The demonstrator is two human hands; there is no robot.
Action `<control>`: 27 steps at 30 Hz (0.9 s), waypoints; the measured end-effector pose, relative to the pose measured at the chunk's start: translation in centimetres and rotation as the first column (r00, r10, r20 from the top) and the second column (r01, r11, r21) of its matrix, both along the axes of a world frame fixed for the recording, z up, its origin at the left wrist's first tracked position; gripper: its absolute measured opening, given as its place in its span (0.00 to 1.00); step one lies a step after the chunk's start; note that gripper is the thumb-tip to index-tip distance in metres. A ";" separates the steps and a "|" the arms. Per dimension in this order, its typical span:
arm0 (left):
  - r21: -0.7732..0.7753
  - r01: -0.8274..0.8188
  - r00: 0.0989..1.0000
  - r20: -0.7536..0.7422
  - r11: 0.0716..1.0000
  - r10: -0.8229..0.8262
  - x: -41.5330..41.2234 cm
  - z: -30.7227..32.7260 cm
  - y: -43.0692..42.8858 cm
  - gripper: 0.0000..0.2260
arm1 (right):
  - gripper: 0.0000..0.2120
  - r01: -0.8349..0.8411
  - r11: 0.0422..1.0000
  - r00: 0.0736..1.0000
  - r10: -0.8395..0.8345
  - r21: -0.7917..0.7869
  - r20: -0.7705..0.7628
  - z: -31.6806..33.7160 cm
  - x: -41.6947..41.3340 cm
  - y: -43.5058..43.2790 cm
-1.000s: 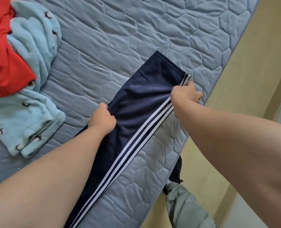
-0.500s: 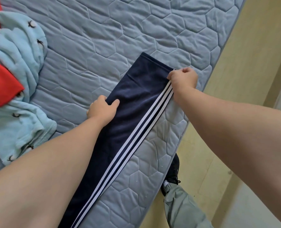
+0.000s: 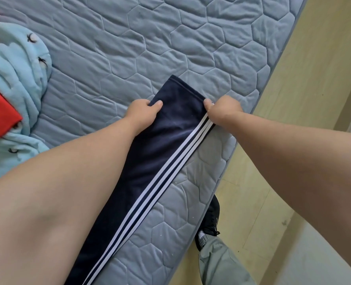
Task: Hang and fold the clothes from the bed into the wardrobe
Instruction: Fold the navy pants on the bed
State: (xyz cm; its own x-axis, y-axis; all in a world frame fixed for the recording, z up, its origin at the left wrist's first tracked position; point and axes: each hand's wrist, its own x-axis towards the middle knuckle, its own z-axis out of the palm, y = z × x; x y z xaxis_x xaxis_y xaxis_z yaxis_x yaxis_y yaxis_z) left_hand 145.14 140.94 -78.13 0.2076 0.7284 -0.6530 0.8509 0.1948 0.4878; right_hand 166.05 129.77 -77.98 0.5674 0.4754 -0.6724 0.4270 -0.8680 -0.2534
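Gripping opposite edges near frame centre, the left hand [image 3: 141,112] and right hand [image 3: 222,112] pinch the navy trousers [image 3: 160,153]: soft, light, probably slippery; hold near the hem.

place: home bedroom; evidence: quilted mattress [image 3: 170,38]; loose clothes [image 3: 16,79]; wood-look floor [image 3: 314,79]

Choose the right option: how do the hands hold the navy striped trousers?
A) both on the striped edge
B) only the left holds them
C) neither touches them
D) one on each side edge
D: the left hand grips the plain edge, the right hand pinches the striped edge of the navy trousers.
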 end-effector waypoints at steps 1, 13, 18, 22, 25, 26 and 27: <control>-0.020 -0.017 1.000 0.014 1.000 0.018 0.7 -0.1 0.4 0.18 | 0.24 -0.082 0.996 0.997 0.082 -0.028 -0.008 0.1 0.1 0.0; -0.064 -0.050 0.991 0.121 0.997 0.057 7.5 2.1 2.3 0.13 | 0.19 0.001 0.957 0.985 0.050 0.291 -0.168 1.3 2.5 -0.1; -0.056 0.036 0.992 0.119 0.998 -0.029 9.9 1.9 2.5 0.13 | 0.06 0.002 0.984 0.995 0.016 0.181 -0.098 0.9 2.7 -0.3; 0.122 0.157 0.987 -0.042 0.980 -0.153 11.0 1.5 2.2 0.15 | 0.14 0.013 0.993 0.999 -0.009 0.114 -0.038 0.0 3.1 -1.2; 0.166 0.148 0.989 -0.041 0.975 -0.144 11.2 1.6 2.3 0.11 | 0.12 0.003 0.989 0.996 0.010 0.145 -0.088 -0.3 3.5 -2.2; 0.171 0.137 0.991 -0.032 0.976 -0.133 11.2 1.6 2.3 0.09 | 0.10 0.021 0.984 0.994 -0.002 0.179 -0.108 -0.4 3.6 -2.5; 0.168 0.119 0.993 -0.016 0.979 -0.118 11.3 1.6 2.2 0.07 | 0.07 0.047 0.975 0.992 -0.021 0.215 -0.124 -0.4 3.7 -2.6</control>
